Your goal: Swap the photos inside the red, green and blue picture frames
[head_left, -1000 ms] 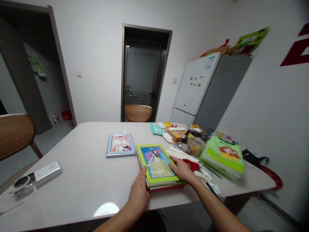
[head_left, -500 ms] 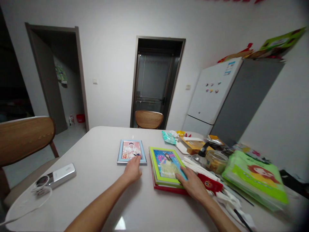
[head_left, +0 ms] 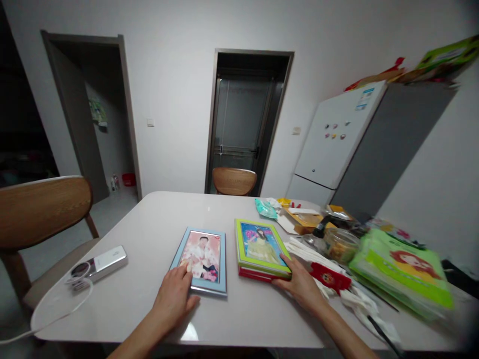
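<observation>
A light-blue picture frame (head_left: 221,259) with a photo of a person in white lies face up on the table, left of the middle. My left hand (head_left: 172,294) grips its lower left corner, fingers over the edge and thumb by the front side. To the right, a lime-green picture frame (head_left: 244,253) with a photo of a figure in a yellow dress rests on top of a red one (head_left: 254,274). My right hand (head_left: 299,285) closes around the near right corner of this stack, thumb along the front and fingers at the right side.
On the white table (head_left: 157,219), a silver device (head_left: 108,262) with a white cable lies at the left. Clutter crowds the right: a teal packet (head_left: 265,208), a clear jar (head_left: 340,244), a red packet (head_left: 330,277) and a green package (head_left: 404,274). Wooden chairs (head_left: 234,181) stand around.
The blue frame has come closer to me, with my left hand now on its lower left corner. The green and red stack has turned and shifted slightly, its edges more aligned under my right hand.
</observation>
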Motion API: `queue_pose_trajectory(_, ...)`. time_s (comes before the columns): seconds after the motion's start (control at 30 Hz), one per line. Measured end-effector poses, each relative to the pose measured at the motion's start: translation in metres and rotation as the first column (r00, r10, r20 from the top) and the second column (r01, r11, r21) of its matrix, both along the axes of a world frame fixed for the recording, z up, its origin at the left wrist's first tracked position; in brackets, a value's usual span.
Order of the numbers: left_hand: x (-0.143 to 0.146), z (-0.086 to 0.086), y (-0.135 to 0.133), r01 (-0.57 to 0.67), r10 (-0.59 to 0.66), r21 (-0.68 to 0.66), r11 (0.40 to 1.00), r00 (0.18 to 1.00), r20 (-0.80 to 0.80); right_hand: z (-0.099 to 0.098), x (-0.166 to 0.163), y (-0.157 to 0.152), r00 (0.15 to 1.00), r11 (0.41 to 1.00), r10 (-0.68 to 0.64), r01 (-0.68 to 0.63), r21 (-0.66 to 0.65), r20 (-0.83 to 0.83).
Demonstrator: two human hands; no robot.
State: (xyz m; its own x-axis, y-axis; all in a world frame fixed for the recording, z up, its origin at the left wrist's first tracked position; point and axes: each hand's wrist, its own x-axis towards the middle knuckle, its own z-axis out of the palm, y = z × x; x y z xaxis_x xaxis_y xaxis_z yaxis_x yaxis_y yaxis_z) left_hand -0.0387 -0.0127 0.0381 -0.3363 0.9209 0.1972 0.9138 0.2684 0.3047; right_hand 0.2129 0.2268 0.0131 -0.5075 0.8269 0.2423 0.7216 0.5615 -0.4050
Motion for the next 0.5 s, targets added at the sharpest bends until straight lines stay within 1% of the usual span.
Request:
queue_pose_trajectory(0.1,0.014,-0.003,-0.039,0.016,-0.016,0.011,1.0,0.999,0.049,0.002,-0.024,0.009,0.998,0.997,0.066,-0.066,0.042,-0.003)
queue_pose_trajectory(0.17,0.024,-0.009,-0.055,0.049,-0.051,0.035,0.998,0.997,0.063,0.003,-0.044,0.014,0.996,0.994,0.092,-0.092,0.053,-0.001)
queue_pose_trajectory(0.23,0.031,-0.018,-0.06,0.093,-0.096,0.074,0.993,0.995,0.041,0.002,-0.065,0.017,0.995,0.994,0.101,-0.1,0.052,-0.013)
queue_pose_trajectory(0.27,0.033,-0.022,-0.061,0.094,-0.096,0.096,0.991,0.995,0.02,0.002,-0.075,0.018,0.994,0.994,0.105,-0.103,0.047,-0.023)
queue_pose_trajectory(0.33,0.035,-0.028,-0.059,0.051,-0.048,0.124,0.991,0.998,-0.028,0.001,-0.094,0.019,0.993,0.993,0.113,-0.111,0.04,-0.043)
queue_pose_trajectory(0.4,0.033,-0.031,-0.06,-0.001,0.011,0.142,0.99,0.998,-0.066,0.0,-0.109,0.02,0.991,0.992,0.12,-0.118,0.037,-0.052)
queue_pose_trajectory(0.43,0.03,-0.031,-0.062,-0.007,0.019,0.149,0.989,0.997,-0.075,0.0,-0.116,0.02,0.991,0.992,0.125,-0.123,0.037,-0.054)
queue_pose_trajectory(0.5,0.024,-0.031,-0.069,0.033,-0.021,0.162,0.986,0.997,-0.074,0.0,-0.126,0.02,0.989,0.99,0.136,-0.134,0.033,-0.059)
